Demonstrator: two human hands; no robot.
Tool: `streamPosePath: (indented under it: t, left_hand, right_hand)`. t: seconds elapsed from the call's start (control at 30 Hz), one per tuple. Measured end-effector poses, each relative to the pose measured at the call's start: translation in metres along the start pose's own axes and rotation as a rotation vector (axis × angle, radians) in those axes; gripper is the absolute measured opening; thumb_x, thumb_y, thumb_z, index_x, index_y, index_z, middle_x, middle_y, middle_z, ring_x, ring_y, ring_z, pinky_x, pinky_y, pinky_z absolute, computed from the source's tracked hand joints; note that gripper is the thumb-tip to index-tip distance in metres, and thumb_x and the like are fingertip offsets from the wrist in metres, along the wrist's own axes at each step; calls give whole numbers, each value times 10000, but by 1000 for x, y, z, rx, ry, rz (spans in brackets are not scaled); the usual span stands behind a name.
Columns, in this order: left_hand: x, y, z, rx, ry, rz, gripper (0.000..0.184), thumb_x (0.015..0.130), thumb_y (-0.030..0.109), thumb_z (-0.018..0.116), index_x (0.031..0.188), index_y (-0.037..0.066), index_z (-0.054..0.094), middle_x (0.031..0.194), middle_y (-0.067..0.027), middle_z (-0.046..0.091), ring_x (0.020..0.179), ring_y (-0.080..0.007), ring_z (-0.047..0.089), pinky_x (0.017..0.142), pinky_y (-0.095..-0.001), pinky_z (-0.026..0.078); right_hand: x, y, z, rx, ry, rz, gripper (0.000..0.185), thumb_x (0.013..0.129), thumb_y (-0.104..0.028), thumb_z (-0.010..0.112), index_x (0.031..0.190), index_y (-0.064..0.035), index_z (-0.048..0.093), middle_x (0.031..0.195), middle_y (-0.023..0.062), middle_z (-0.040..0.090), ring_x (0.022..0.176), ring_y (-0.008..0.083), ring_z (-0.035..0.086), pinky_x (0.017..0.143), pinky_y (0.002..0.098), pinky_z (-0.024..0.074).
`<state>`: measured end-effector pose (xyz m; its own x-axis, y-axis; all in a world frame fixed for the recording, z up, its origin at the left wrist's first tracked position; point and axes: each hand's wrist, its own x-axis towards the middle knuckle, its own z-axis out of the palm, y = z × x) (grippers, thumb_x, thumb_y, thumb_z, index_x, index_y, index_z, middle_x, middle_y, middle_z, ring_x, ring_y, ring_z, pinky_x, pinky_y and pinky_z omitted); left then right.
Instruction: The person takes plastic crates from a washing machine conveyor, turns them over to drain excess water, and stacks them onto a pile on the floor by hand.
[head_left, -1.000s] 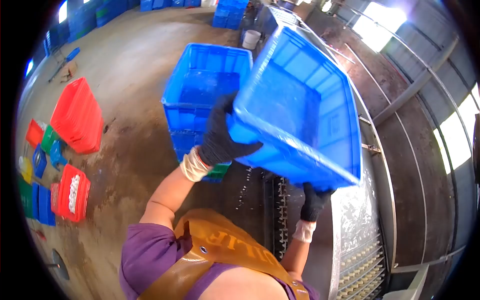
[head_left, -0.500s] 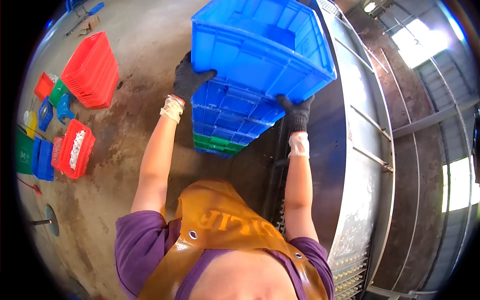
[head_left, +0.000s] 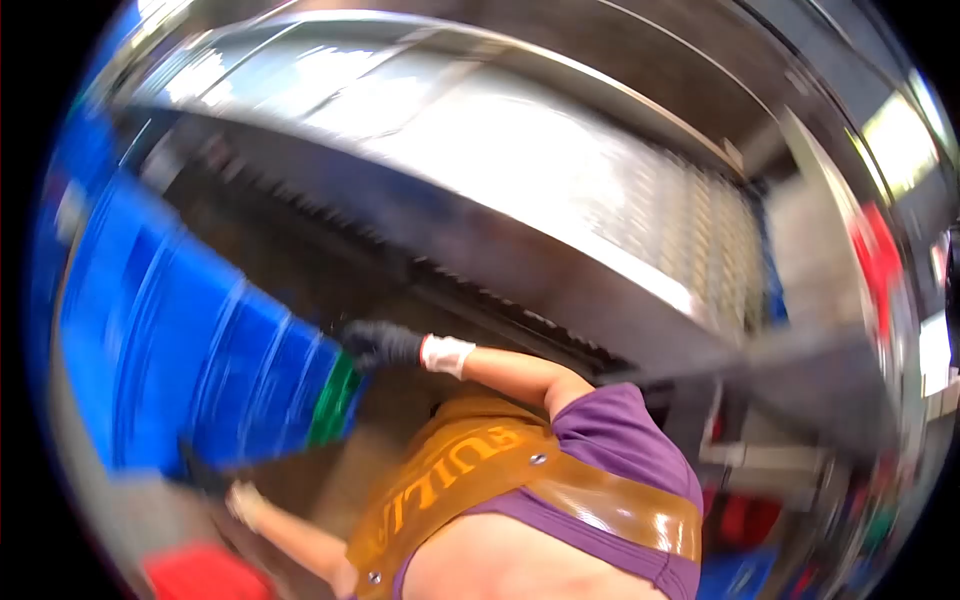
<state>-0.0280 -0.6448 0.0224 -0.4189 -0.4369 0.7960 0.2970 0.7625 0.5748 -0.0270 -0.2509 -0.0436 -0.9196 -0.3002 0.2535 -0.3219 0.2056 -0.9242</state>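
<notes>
A stack of blue plastic crates (head_left: 215, 340), blurred by motion, runs along the left of the head view. Near the end of the stack closest to my body is a green crate (head_left: 334, 398). My left hand (head_left: 205, 475), in a dark glove, is at the side of the stack near the larger top crate; its fingers are smeared. Beside the green crate is my right hand (head_left: 380, 345), also dark-gloved. Blur hides its finger positions and whether it touches the stack.
A long metal machine (head_left: 480, 130) with a pale side panel stretches across the top, with rows of rollers or pegs (head_left: 690, 230) at its right end. Something red (head_left: 205, 575) is on the floor at lower left. More red and blue items appear at the right edge.
The view has swung right, so the crate stack now lies at the left. My right hand has come away from the top crate to beside the green crate; my left hand stays near the top crate.
</notes>
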Motion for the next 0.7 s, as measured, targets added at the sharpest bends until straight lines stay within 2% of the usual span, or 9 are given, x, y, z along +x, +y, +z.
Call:
streamPosePath:
  t: [0.07, 0.13, 0.17, 0.23, 0.3, 0.37, 0.5, 0.63, 0.7]
  left_hand:
    - [-17, -57, 16, 348, 195, 218, 596, 703, 378, 718, 1039, -77, 530, 1025, -248, 557, 947, -354, 535, 804, -434, 457]
    - [-37, -94, 56, 645, 429, 409, 564, 732, 379, 701, 994, -97, 552, 998, -280, 561, 927, -380, 540, 781, -456, 466]
    - [-70, -44, 73, 500, 286, -180, 640, 716, 449, 692, 998, -104, 541, 1015, -282, 554, 934, -405, 535, 765, -466, 467]
    - [-129, -6, 107, 558, -133, 213, 640, 754, 429, 656, 1064, -107, 496, 1020, -279, 551, 897, -396, 547, 825, -460, 431]
    - [-197, 96, 137, 88, -694, -88, 563, 775, 299, 659, 1165, -50, 452, 1113, -248, 496, 1018, -358, 493, 868, -416, 418]
    - [-226, 220, 149, -539, -1088, -186, 520, 742, 109, 653, 1199, -13, 436, 1149, -193, 485, 1089, -338, 451, 934, -397, 369]
    - [-267, 372, 209, -1079, -1158, 637, 529, 684, 61, 665, 1170, 0, 464, 1162, -182, 478, 1103, -332, 445, 946, -408, 358]
    - [-314, 496, 226, -1175, -1197, 777, 464, 713, 120, 656, 1141, 17, 507, 1058, -197, 539, 1040, -329, 501, 925, -392, 376]
    - [-372, 513, 253, -1007, -1664, 509, 347, 770, 229, 606, 1057, 37, 578, 919, -182, 604, 921, -314, 570, 865, -382, 410]
  right_hand:
    - [-76, 0, -40, -154, -3, 383, 402, 745, -219, 660, 1098, -64, 544, 968, 97, 612, 883, 233, 585, 800, 344, 466]
    - [-151, 1, -66, -185, 463, 457, 386, 753, -222, 646, 1087, -54, 549, 949, 90, 612, 868, 217, 586, 788, 333, 467]
    - [-187, 12, -81, -233, 665, 474, 375, 755, -216, 647, 1074, -43, 552, 962, 102, 608, 887, 196, 578, 786, 333, 468]
    - [-256, -18, -123, -198, 999, 571, 311, 783, -169, 633, 1045, -19, 556, 953, 107, 607, 858, 156, 565, 768, 305, 473]
    - [-323, -16, -151, -231, 1411, 409, 328, 767, -175, 643, 1050, -39, 552, 920, 127, 617, 822, 202, 596, 752, 310, 481]
    - [-370, -62, -170, -411, 1614, 649, 342, 769, -153, 637, 1076, -40, 538, 901, 106, 623, 815, 198, 595, 753, 313, 479]
    - [-434, -82, -197, -706, 1866, 373, 382, 778, -138, 602, 1132, -39, 499, 932, 127, 623, 860, 227, 606, 758, 335, 478]
    - [-496, -69, -262, -914, 1944, 414, 635, 761, -221, 619, 1292, -2, 347, 1217, 214, 473, 1125, 331, 462, 929, 361, 380]
    - [-517, -81, -296, -1194, 2009, 652, 753, 749, -284, 633, 1339, 5, 263, 1263, 228, 430, 1168, 324, 428, 956, 349, 360]
